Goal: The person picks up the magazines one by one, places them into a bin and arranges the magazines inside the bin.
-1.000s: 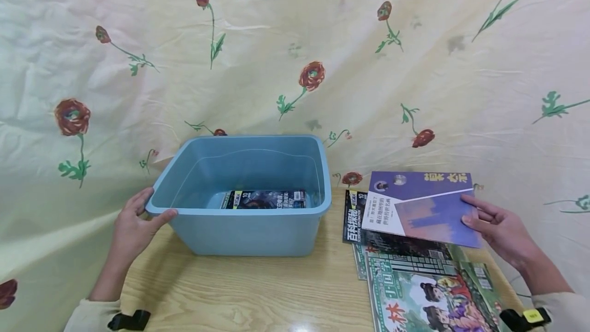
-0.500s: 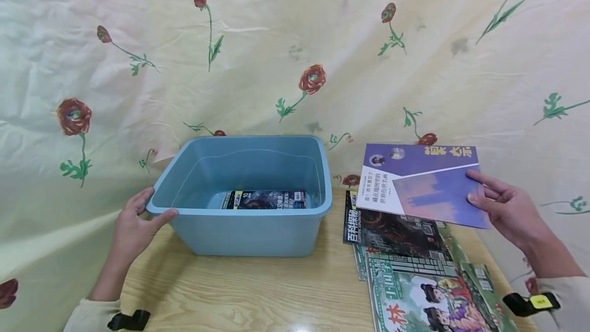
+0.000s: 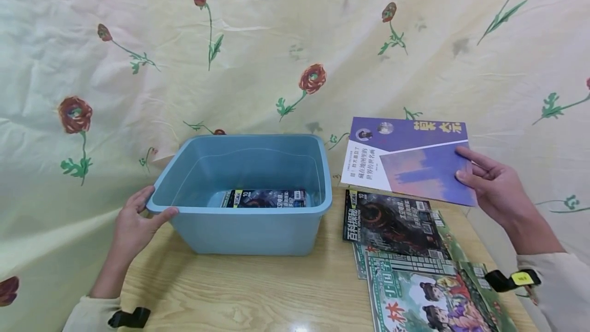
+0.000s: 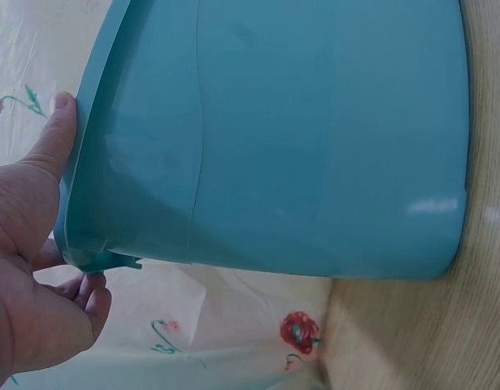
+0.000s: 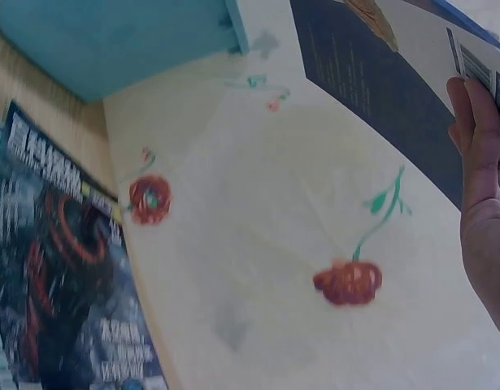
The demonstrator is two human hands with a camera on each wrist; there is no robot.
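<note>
My right hand (image 3: pixel 488 191) pinches the right edge of a purple and white magazine (image 3: pixel 405 160) and holds it in the air, to the right of the blue plastic tub (image 3: pixel 251 232). In the right wrist view the fingers (image 5: pixel 481 138) curl over the magazine's underside (image 5: pixel 380 61). My left hand (image 3: pixel 133 224) grips the tub's left rim, thumb (image 4: pixel 54 134) on top of it. A dark magazine (image 3: pixel 265 199) lies flat inside the tub.
On the wooden table (image 3: pixel 239 291), right of the tub, lie a black magazine (image 3: pixel 392 224) and a green illustrated one (image 3: pixel 428 301), overlapping. A cream cloth with red flowers (image 3: pixel 295 55) hangs behind and drapes past the table's edges.
My right hand has lifted the purple magazine off the stack, up and a little to the left. The left hand and the tub have stayed where they were.
</note>
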